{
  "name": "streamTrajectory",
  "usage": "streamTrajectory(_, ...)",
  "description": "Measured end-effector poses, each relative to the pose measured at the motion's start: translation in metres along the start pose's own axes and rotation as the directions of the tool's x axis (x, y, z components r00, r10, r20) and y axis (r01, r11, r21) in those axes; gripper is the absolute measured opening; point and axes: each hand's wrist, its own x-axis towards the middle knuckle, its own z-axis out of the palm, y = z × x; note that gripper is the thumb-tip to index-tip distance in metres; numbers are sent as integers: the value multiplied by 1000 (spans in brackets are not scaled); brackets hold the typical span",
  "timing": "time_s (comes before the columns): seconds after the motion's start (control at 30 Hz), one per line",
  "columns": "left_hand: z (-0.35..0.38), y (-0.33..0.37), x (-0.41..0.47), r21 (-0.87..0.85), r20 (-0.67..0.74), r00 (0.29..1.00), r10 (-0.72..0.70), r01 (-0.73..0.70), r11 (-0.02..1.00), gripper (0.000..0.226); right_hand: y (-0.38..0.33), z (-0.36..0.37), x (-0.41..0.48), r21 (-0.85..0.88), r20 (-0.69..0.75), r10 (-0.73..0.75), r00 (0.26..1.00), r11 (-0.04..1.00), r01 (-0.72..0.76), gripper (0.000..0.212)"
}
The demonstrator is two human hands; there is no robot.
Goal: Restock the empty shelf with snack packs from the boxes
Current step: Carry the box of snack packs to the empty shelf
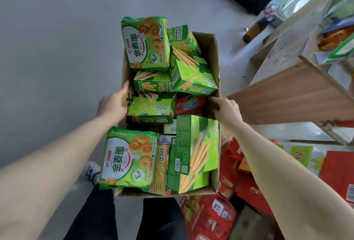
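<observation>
A brown cardboard box hangs in front of me above the floor, packed with snack packs. My left hand presses flat against its left wall. My right hand grips its right wall, fingers curled over the rim. Inside lie several green biscuit-stick boxes, two green ring-biscuit bags at the far and near left, and a red pack low in the middle. A wooden shelf board juts in just right of the box.
Red snack boxes and packs are piled on the floor at lower right. A brown bottle lies on the grey floor beyond the shelf. My dark trousers and a shoe are below the box. Open floor stretches to the left.
</observation>
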Motion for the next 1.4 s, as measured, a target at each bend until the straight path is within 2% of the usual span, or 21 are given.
streamTrajectory(0.27,-106,-165,-21,-137,-122,981,-153,136,981,92,-199,14,-7,-52,9,-199,980,979,199,63)
streamTrajectory(0.4,-158,-237,-39,-237,-159,956,-245,204,950,93,-294,25,-6,-85,-4,-271,963,959,270,53)
streamTrajectory(0.73,-278,-412,-73,-409,-246,856,-454,333,850,87,-556,48,3,-174,31,-518,855,840,514,57)
streamTrajectory(0.9,-327,-488,-73,-494,-234,766,-599,437,752,90,-687,63,23,-213,82,-657,749,723,658,48)
streamTrajectory(1.1,-377,-583,-63,-616,-207,610,-765,526,586,95,-853,90,46,-240,173,-781,601,558,794,46)
streamTrajectory(1.27,-413,-668,-57,-660,-204,522,-828,551,510,94,-988,121,57,-292,258,-857,445,370,882,35)
streamTrajectory(1.4,-444,-745,-56,-710,-188,452,-872,551,438,91,-1096,151,46,-300,287,-890,354,267,916,34)
